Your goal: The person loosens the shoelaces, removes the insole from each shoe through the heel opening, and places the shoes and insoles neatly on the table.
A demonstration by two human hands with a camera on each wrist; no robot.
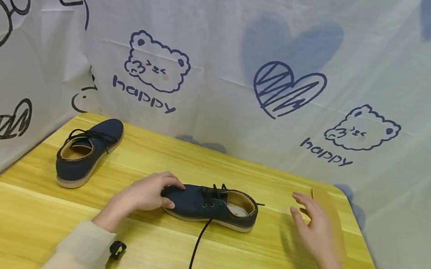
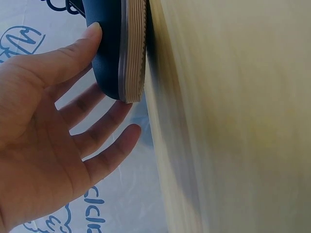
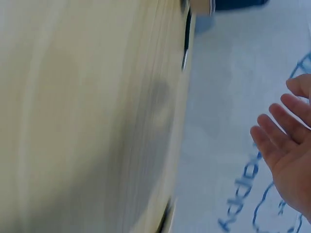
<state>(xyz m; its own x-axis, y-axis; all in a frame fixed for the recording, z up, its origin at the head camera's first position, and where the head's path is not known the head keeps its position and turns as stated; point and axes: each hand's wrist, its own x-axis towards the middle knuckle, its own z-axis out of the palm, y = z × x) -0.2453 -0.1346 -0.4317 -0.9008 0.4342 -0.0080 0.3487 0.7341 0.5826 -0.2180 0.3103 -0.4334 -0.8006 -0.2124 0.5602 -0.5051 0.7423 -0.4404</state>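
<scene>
**Left hand on shoe toe, right hand free beside heel**

Landmark: near shoe (image 1: pixel 211 205), mid-desk, on its sole, long axis across the desk (image 1: pixel 22 217), toe left, heel right.

Far left of it, toward back corner: second shoe (image 1: pixel 87 151), laced, toe pointing away, well apart.

Just left: left hand (image 1: pixel 147 194) on the toe cap, fingers draped over top, thumb against near side. Left wrist view: thumb (image 2: pixel 73 53) pressed to dark upper (image 2: pixel 109 53), other fingers spread and loosely bent past the toe. Light hold, no full clamp.

From eyelets toward near edge: loose black lace (image 1: pixel 196 251) trailing straight off the shoe.

Right of heel: right hand (image 1: pixel 312 226) apart from the shoe, fingers spread and relaxed, holding nothing, just above a tan insole-like strip (image 1: pixel 332 215).

Left hand clearly nearer; heel opening faces right hand.
</scene>
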